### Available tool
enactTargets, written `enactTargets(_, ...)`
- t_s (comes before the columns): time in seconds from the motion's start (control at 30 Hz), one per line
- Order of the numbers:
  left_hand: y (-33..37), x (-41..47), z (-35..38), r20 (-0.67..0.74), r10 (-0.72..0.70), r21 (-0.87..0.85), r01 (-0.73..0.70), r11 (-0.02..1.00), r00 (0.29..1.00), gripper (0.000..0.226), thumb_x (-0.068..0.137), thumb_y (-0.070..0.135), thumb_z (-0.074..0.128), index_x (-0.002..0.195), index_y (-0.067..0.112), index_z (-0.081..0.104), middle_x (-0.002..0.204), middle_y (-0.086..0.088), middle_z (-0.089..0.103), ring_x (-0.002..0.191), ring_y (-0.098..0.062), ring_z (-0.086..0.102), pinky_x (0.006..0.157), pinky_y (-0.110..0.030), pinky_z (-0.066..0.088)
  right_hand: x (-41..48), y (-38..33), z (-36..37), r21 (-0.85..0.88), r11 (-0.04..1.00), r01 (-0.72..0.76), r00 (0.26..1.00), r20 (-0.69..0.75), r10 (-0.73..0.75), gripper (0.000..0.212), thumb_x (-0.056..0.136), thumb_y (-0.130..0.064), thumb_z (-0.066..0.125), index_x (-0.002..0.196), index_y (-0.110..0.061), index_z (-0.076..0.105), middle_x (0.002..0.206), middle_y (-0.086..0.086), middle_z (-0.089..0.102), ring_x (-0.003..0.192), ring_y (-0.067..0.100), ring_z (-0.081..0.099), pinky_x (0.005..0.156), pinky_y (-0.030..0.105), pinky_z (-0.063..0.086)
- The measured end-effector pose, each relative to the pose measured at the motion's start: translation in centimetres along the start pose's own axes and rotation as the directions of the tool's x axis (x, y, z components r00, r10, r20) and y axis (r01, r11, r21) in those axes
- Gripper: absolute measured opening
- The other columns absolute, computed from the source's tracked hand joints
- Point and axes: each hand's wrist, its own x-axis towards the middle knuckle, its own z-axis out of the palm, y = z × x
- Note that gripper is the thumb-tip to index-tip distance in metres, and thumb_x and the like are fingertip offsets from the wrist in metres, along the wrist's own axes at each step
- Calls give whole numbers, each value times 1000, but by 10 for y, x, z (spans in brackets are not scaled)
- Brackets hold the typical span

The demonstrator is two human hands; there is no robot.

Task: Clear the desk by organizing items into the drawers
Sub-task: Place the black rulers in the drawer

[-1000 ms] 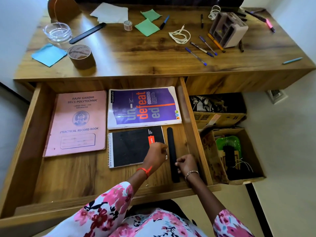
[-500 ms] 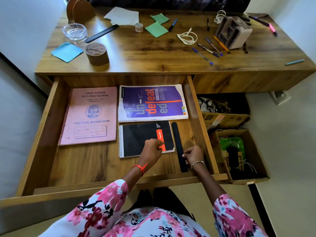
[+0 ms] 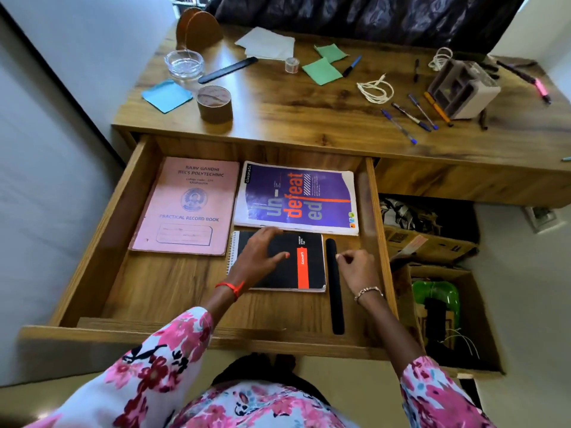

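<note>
The wooden drawer [image 3: 92,242] stands pulled out below the desk top [image 3: 309,118]. Inside lie a pink record book [image 3: 188,205], a purple notebook [image 3: 296,199], a black spiral pad [image 3: 306,261] and a long black ruler [image 3: 335,298]. My left hand [image 3: 258,254] rests flat on the spiral pad, fingers spread. My right hand [image 3: 355,267] hovers beside the ruler's upper part with fingers loosely curled, holding nothing that I can see.
On the desk sit a brown tape roll [image 3: 214,103], glass bowl [image 3: 184,63], blue sticky pad [image 3: 167,95], second black ruler [image 3: 228,69], green notes [image 3: 321,71], white cord [image 3: 375,91], several pens [image 3: 411,115] and a tipped organizer [image 3: 462,88]. Cardboard boxes [image 3: 432,304] stand right of the drawer.
My left hand slid from the pad's right edge onto its cover and spread flat. My right hand lifted slightly off the ruler. The camera view shifted left.
</note>
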Motion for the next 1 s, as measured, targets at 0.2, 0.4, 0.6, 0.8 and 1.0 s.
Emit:
enactTargets(0.2, -18, 22, -55, -121, 45, 109, -31, 994, 992, 62, 81, 20, 70, 134, 4, 41, 140, -15, 41, 134, -25, 35, 109, -26, 26, 38, -52, 0, 30, 973, 231, 973, -9, -231, 21, 89, -12, 56, 89, 4, 70, 92, 19, 71, 87, 27, 65, 68, 23, 43)
enactTargets(0.4, -47, 69, -128, -208, 133, 298, -67, 952, 969, 69, 81, 24, 70, 138, 3, 35, 146, -17, 33, 142, -28, 19, 116, -34, 17, 90, -126, 5, 60, 917, 395, 917, -83, -390, 19, 86, -9, 59, 83, 4, 72, 82, 22, 72, 79, 32, 68, 72, 34, 49)
enactTargets(0.6, -101, 129, -194, -153, 17, 467, 57, 882, 988, 73, 89, 37, 56, 145, 6, 21, 155, -11, 15, 146, -25, 5, 118, -42, 2, 152, -207, 24, 4, 893, 450, 887, -118, -447, 19, 85, -12, 59, 88, 3, 72, 91, 22, 72, 88, 32, 67, 78, 36, 48)
enactTargets(0.8, -150, 190, -224, 28, -95, 636, 55, 770, 995, 74, 94, 47, 39, 148, 10, 5, 159, -7, -2, 146, -20, -6, 116, -44, -3, 228, -277, 47, -148, 864, 482, 860, -112, -498, 22, 87, -11, 54, 94, 4, 69, 99, 23, 67, 94, 36, 61, 83, 38, 48)
enactTargets(1.0, -173, 215, -223, 117, -121, 668, 12, 744, 986, 96, 84, 61, 46, 147, 16, -10, 157, -1, -17, 144, -16, -16, 114, -47, -12, 302, -319, 94, -349, 742, 573, 812, 122, -570, 33, 86, 1, 48, 118, -2, 58, 117, 21, 56, 106, 37, 56, 90, 40, 47)
